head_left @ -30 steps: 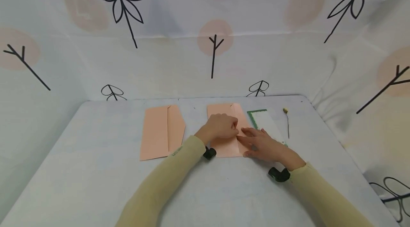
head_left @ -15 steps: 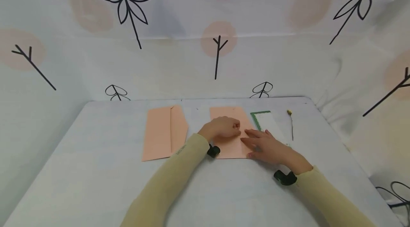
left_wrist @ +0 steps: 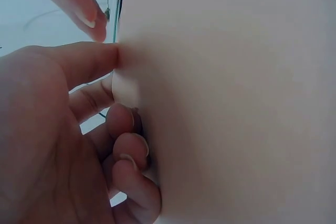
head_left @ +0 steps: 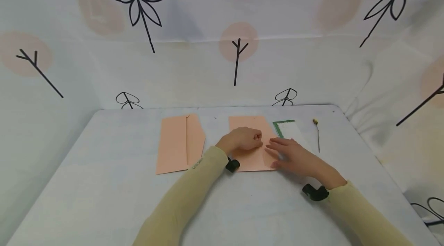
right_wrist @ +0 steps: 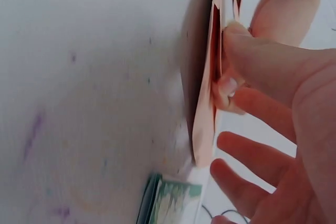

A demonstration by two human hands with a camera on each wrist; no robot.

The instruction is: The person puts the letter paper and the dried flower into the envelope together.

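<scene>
Both pale yellow sleeves [head_left: 184, 196] run off the frame bottom. Right hand [head_left: 295, 155]: fingers apart, over the right edge of the near-center peach envelope [head_left: 254, 159]; contact hard to make out. Left hand [head_left: 244, 138]: fingers curled, tips against the envelope's face; can't tell if pinching. Envelope lies on bench [head_left: 104, 199] under both hands, middle hidden. Second peach envelope [head_left: 173, 145] to the left, near corner covered by sleeve. Green-bordered card [head_left: 285, 127], lower part behind right hand. Yellow flower [head_left: 315, 122] farther right. Patterned backdrop [head_left: 194, 72] cut off at top.
</scene>
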